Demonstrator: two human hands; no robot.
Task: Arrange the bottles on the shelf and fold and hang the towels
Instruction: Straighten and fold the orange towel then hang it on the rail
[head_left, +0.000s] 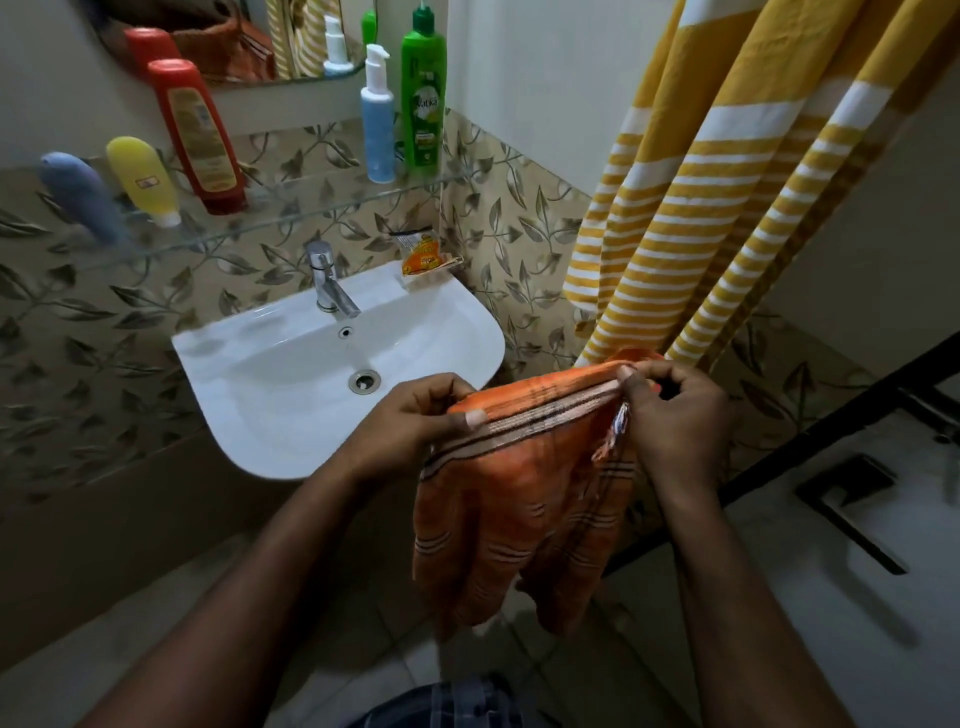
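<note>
An orange towel (524, 499) with dark stripes hangs folded between my hands, in front of the sink's right side. My left hand (415, 421) pinches its top edge at the left. My right hand (675, 410) grips the top edge at the right. On the glass shelf (322, 208) above the sink stand a grey-blue tube (83, 197), a yellow tube (145, 179), a red bottle (197, 135), a light blue pump bottle (378, 119) and a green bottle (423, 98). A yellow and white striped towel (717, 187) hangs on the right.
A white sink (457, 332) with a chrome tap (327, 280) is fixed to the leaf-patterned tiled wall. An orange sachet (421, 254) lies at the sink's back right corner. A mirror (260, 41) hangs above the shelf. A black-framed door (852, 467) is at the right.
</note>
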